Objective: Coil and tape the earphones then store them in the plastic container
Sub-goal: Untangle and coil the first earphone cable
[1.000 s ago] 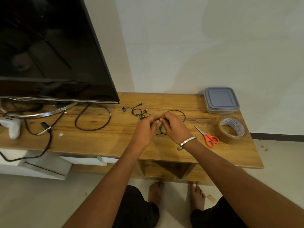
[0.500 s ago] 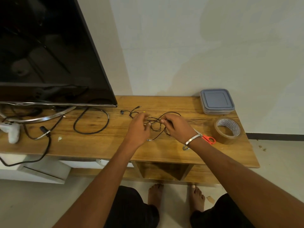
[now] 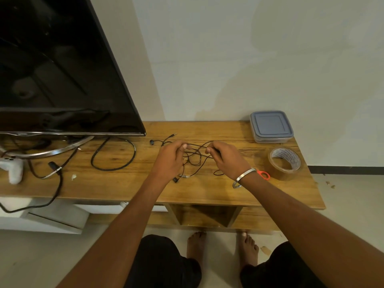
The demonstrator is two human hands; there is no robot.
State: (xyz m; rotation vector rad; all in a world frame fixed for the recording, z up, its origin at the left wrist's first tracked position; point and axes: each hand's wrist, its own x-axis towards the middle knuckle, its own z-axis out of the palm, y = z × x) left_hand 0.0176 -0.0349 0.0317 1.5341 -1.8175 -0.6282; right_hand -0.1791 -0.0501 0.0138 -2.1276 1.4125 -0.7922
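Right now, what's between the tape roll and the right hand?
Head view: orange-handled scissors, mostly hidden behind the wrist of the right hand, lie on the wood beside the tape roll.

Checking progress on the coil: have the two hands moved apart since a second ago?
Yes. The left hand and right hand now pinch the earphones apart over the table, no longer touching.

The right hand (image 3: 226,157) is covering all but one orange handle of the scissors (image 3: 263,175), the frame's left edge is cropping the television (image 3: 58,65), and the tangled earphones (image 3: 194,157) are staying too thin to trace.
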